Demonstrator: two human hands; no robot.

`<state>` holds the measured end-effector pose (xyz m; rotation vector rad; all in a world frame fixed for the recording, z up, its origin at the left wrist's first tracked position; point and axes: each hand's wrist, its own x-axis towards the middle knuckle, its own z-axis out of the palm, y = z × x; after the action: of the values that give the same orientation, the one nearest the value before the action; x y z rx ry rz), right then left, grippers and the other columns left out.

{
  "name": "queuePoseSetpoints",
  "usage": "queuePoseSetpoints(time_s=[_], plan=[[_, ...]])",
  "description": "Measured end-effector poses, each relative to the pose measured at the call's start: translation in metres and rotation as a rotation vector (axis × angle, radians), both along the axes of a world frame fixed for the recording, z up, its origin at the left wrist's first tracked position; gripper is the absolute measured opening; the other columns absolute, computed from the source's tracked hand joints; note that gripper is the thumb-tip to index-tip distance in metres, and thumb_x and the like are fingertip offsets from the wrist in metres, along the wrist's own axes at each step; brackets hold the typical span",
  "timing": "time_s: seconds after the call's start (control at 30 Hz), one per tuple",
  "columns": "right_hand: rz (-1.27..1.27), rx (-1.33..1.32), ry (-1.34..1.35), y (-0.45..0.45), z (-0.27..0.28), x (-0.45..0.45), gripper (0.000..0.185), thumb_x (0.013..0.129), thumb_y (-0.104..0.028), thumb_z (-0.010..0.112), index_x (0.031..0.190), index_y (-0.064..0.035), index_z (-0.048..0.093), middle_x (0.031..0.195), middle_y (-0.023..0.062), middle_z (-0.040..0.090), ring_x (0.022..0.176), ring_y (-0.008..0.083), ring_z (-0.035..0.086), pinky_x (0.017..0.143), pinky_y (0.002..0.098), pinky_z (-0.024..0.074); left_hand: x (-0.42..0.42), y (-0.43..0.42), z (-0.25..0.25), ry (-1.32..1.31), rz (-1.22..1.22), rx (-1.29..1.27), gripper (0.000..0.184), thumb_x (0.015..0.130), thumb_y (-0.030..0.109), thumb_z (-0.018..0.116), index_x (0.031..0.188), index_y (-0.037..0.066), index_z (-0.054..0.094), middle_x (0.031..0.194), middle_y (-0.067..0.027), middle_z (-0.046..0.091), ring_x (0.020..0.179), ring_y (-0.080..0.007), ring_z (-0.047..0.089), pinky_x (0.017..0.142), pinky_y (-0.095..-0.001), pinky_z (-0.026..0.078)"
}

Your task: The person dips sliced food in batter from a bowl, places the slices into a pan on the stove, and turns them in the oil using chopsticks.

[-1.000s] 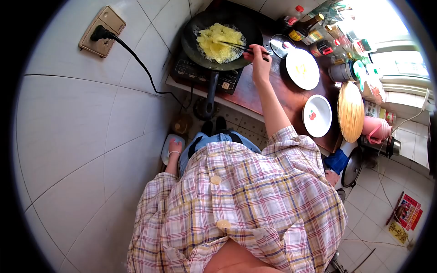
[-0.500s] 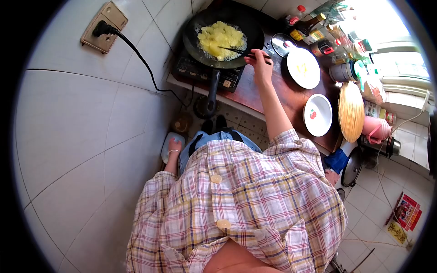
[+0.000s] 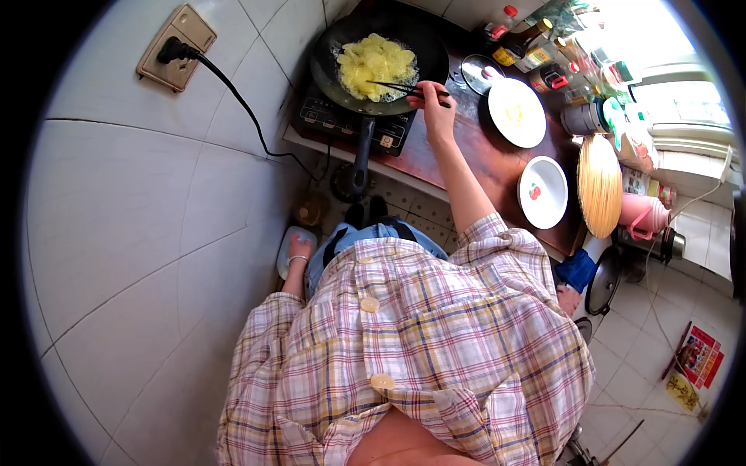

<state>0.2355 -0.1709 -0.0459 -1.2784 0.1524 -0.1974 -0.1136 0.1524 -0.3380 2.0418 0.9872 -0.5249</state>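
My right hand (image 3: 437, 105) is closed around a pair of dark chopsticks (image 3: 391, 85). Their tips reach into pale yellow slices (image 3: 377, 62), which look like potato, bubbling in oil in a black wok (image 3: 325, 74). The wok sits on a black induction cooker (image 3: 326, 116), its handle (image 3: 361, 159) pointing towards me. Low by my left side, my left hand (image 3: 299, 247), with a white bracelet at the wrist, is against a pale, rounded object (image 3: 284, 262). Its fingers are too small and unclear to tell whether they grip it.
A white plate (image 3: 505, 97) with yellowish bits and a white bowl (image 3: 542, 210) stand on the wooden counter (image 3: 486, 171). Beside them are a glass lid (image 3: 470, 74), a round straw-coloured mat (image 3: 598, 186), a pink thermos (image 3: 643, 213) and several bottles (image 3: 524, 43). A black cord (image 3: 241, 105) hangs from the wall socket (image 3: 186, 31).
My right hand has shifted slightly left and up with the chopsticks, whose tips have moved a little left among the slices. My left hand stays low at my side.
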Motion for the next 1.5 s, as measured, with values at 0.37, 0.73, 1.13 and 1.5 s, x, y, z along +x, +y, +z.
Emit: queuePoseSetpoints(time_s=[0.37,0.73,1.13,1.5], plan=[[-0.001,0.160,-0.027,-0.008,0.035,0.012,0.025,0.092,-0.021,0.051,0.094,0.0037,0.058,0.082,0.0130,0.061,0.068,0.0202,0.064,0.062,0.0270,0.0518,-0.002,-0.002,0.011,0.022,-0.014,0.001,0.051,0.074,0.025,0.065,0.115,-0.001,0.049,0.106,-0.0228,0.059,0.098,-0.0353,0.058,0.088,-0.0395,0.045],[0.109,-0.100,-0.063,0.010,0.010,-0.001,0.019,0.090,-0.014,0.054,0.088,0.0030,0.061,0.078,0.0084,0.063,0.064,0.0146,0.063,0.057,0.0233,0.0505,-0.001,-0.004,0.005,-0.043,0.027,-0.010,0.051,0.074,0.027,0.066,0.114,-0.001,0.051,0.103,-0.0221,0.061,0.096,-0.0346,0.058,0.086,-0.0389,0.046],[0.201,-0.310,-0.124,0.017,0.007,-0.016,0.013,0.089,-0.010,0.056,0.090,0.0016,0.061,0.078,0.0048,0.064,0.063,0.0098,0.062,0.056,0.0203,0.0482,-0.011,-0.006,0.027,0.054,-0.116,0.081,0.051,0.074,0.025,0.064,0.115,-0.002,0.049,0.109,-0.0244,0.057,0.102,-0.0352,0.056,0.088,-0.0398,0.044],[0.112,-0.427,-0.209,0.009,0.001,-0.025,0.014,0.090,-0.010,0.054,0.093,0.0019,0.061,0.081,0.0053,0.065,0.066,0.0099,0.063,0.058,0.0200,0.0489,0.008,-0.010,0.023,-0.004,-0.057,0.023,0.048,0.075,0.023,0.064,0.114,-0.001,0.050,0.104,-0.0214,0.060,0.097,-0.0335,0.059,0.085,-0.0391,0.047]])
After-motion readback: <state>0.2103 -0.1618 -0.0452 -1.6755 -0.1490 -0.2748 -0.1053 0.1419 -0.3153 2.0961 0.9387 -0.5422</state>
